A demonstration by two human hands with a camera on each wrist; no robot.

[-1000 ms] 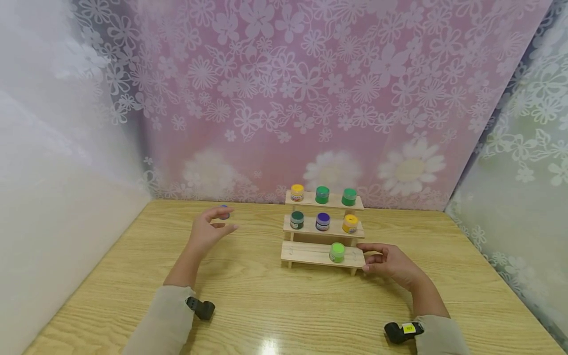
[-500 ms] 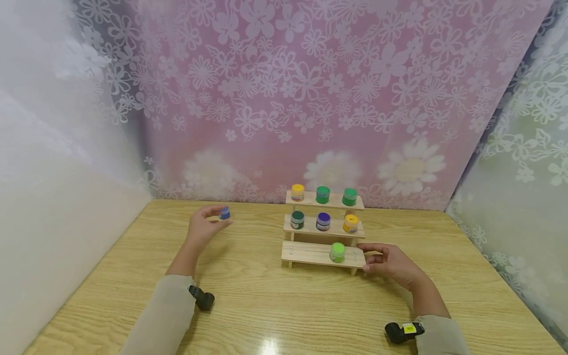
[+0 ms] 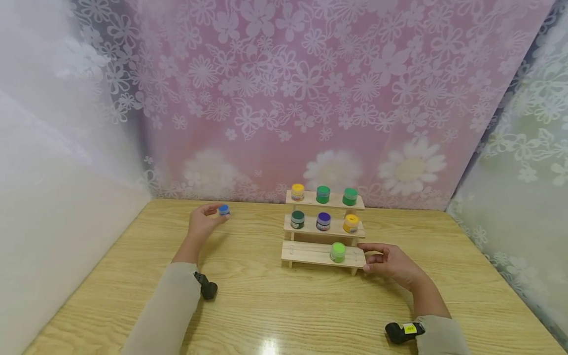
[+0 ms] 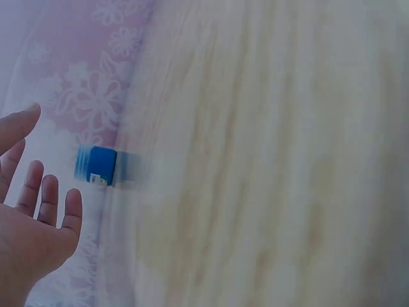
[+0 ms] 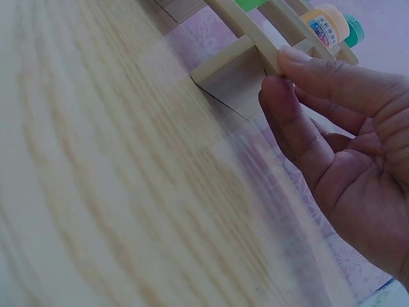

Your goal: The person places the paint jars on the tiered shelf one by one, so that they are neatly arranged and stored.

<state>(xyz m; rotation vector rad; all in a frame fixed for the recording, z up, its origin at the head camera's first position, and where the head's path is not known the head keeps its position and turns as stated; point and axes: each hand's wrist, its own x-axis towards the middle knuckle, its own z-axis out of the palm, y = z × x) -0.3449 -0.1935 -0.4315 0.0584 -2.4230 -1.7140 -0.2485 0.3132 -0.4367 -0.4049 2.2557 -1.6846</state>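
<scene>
At the far left of the table, in the head view, my left hand [image 3: 202, 225] has its thumb at the front of a small blue paint jar [image 3: 224, 209] and its fingers behind it. The left wrist view shows the blue jar [image 4: 102, 165] upright near the table's back edge, by the thumb and fingers. My right hand [image 3: 392, 265] pinches the right end of the lowest step of a three-tier wooden stand [image 3: 306, 252]; the thumb [image 5: 295, 56] lies on the board's edge. A light green jar [image 3: 337, 252] stands on that step.
The middle step carries a dark green jar [image 3: 297, 220], a purple jar [image 3: 323, 221] and a yellow-orange jar [image 3: 351, 224]. On top stand a yellow jar [image 3: 298, 193] and two green jars [image 3: 323, 195]. A floral curtain [image 3: 266, 98] hangs behind the table.
My left hand has reached slightly farther back and its thumb and fingers have closed in around the blue jar. The right hand and the stand stay in place.
</scene>
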